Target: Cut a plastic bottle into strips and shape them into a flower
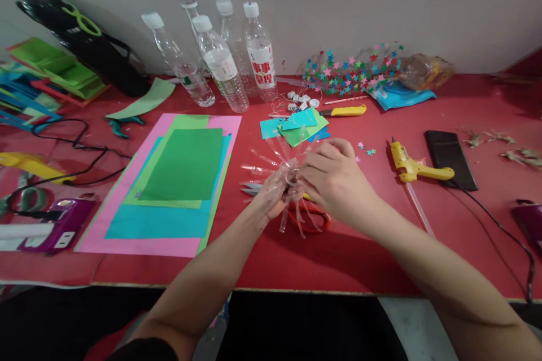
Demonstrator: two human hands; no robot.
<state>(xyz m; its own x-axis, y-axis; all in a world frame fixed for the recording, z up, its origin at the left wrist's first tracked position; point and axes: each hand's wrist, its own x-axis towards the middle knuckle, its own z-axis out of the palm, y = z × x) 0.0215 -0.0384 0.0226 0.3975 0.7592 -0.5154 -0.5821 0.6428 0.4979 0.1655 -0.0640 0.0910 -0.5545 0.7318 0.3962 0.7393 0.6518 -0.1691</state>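
Observation:
Between my hands is the cut top of a clear plastic bottle (292,175), its neck near the middle and its wall slit into strips that fan outward. My left hand (273,189) is closed around it from the left, partly behind the clear strips. From the right, my right hand (330,172) has its fingers bent and pressed against the neck. Below the bottle piece lies a pair of scissors (317,223) with red handles, its blades showing left of my left hand. Some fingertips are hidden behind the plastic and the hands.
Coloured paper sheets (182,163) lie at left. Several plastic bottles (220,65) stand by the wall. A yellow box cutter (347,111) and small paper pieces (300,121) lie beyond my hands. A yellow glue gun (409,163) and a black phone (451,158) lie at right.

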